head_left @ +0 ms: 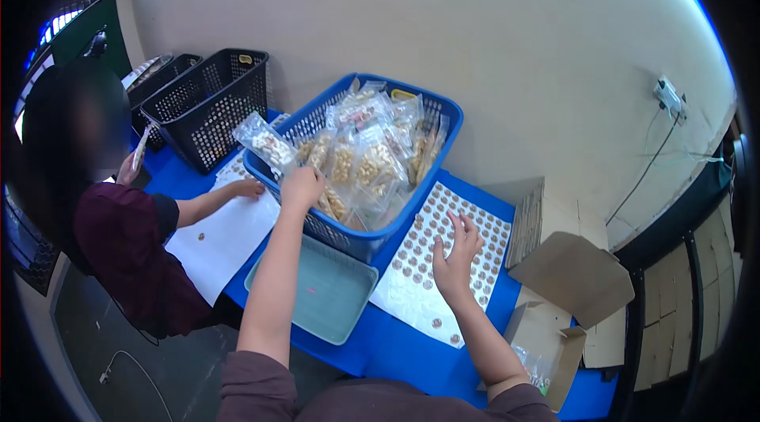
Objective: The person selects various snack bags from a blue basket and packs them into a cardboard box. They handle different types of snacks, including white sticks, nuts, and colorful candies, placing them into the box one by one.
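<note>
Left grip (302,187) pinches a snack packet (267,146) above the blue basket (443,117), mid-frame; right hand (454,254), fingers spread, empty, presses the sticker sheet (412,291)—best peeled slowly, sheet pinned flat.

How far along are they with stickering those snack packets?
Done: unclear; the blue plastic basket is piled with clear snack packets, stickered or not I cannot tell. In hand: the left hand holds one clear packet; the right hand picks at the white sheet of round stickers. Left: most stickers remain.
</note>
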A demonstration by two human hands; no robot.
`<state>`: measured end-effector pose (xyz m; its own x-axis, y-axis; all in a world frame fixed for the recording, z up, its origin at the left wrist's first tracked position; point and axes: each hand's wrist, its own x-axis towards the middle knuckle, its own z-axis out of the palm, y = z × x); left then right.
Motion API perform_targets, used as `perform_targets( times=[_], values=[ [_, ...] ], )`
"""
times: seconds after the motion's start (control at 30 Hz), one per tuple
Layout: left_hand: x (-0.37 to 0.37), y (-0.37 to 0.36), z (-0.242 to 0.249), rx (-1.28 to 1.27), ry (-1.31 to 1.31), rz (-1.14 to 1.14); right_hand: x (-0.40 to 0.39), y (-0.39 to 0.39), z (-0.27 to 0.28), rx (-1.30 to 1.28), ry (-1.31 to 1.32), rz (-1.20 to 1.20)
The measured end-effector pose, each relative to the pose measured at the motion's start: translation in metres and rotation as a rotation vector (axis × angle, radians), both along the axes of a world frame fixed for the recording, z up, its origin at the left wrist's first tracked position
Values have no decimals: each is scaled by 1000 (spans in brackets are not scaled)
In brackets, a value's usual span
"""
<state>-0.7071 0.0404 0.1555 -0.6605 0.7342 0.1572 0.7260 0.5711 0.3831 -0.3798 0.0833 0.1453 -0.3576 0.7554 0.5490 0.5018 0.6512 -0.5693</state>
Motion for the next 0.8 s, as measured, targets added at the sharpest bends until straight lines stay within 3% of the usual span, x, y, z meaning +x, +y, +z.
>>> perform_targets(
  times=[0.17,0.3,0.4,0.47,0.57,0.63,0.67,0.73,0.77,0.8],
  values=[
    [-6,2,-1,81,-14,11,-70,48,41,230,58,61],
    [0,1,6,96,-87,31,-144,124,55,0,422,188],
    [-2,1,8,99,-87,21,-199,184,47,-157,303,141],
    [-3,2,7,148,-93,24,-225,203,47,-310,35,-130],
    [-3,-1,3,211,-98,13,-226,235,1,-300,-31,-92],
    [2,-3,10,279,-130,1,-243,264,-73,-292,-91,7],
    [2,-3,12,222,-148,11,-244,260,-64,-290,-91,16],
    [1,-1,8,227,-141,17,-230,252,-50,-551,-452,58],
    [0,0,6,235,-131,15,-228,256,-44,-552,-455,58],
    [-1,1,5,236,-131,18,-227,262,-34,-793,-495,171]
  ],
)
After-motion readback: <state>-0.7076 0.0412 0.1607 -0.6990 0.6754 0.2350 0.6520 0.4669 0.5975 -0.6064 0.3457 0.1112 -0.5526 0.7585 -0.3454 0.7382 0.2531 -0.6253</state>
